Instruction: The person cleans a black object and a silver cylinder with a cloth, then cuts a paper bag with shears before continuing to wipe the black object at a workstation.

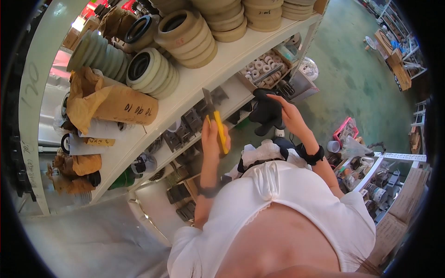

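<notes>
Yellow-handled bladed tool (219, 132) is near the white shelf (222, 58), left hand (211, 137) fingers wrapped round the handle. Further right, a bulky black thing (266, 112), held by the right hand (293, 116), fingers loosely bent.

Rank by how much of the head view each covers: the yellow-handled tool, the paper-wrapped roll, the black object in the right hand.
1. Paper-wrapped roll
2. Black object in the right hand
3. Yellow-handled tool, longer than the black object but much thinner
</notes>
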`<state>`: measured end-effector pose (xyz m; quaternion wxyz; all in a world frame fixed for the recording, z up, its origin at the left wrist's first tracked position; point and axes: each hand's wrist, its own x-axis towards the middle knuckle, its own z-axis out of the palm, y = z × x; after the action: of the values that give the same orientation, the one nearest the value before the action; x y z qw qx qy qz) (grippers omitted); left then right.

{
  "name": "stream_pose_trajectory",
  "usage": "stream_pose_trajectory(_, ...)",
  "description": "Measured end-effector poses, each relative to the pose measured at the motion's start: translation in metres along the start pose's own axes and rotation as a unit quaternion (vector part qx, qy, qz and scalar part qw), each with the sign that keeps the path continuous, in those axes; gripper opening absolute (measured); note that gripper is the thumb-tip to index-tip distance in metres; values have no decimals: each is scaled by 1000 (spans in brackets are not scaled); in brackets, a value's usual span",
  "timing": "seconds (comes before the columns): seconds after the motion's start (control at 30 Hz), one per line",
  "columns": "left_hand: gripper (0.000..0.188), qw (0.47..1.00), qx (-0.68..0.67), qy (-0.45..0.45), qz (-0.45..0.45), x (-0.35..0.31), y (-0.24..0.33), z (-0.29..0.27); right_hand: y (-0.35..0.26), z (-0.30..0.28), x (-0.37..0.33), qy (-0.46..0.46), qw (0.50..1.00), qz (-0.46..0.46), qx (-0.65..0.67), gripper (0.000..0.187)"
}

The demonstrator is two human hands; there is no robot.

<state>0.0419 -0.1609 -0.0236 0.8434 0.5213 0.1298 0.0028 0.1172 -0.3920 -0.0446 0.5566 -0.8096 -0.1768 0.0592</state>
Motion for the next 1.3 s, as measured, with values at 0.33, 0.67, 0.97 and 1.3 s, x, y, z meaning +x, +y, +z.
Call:
stream_pose_trajectory(0.33,42,950,-211,-231,-6,37,-4,24,12,-15,7,-30,999,-3,-20,41)
stream_pose_trajectory(0.67,41,960,-181,-205,63,32,17,23,33,-28,8,2,1000,-9,3,44)
stream_pose_trajectory(0.97,45,954,46,-49,293,-5,108,-1,25,-10,19,-55,998,-14,-34,39)
stream_pose_trajectory(1.3,45,951,101,32,290,11,135,-16,11,2,20,-88,994,-24,-61,40)
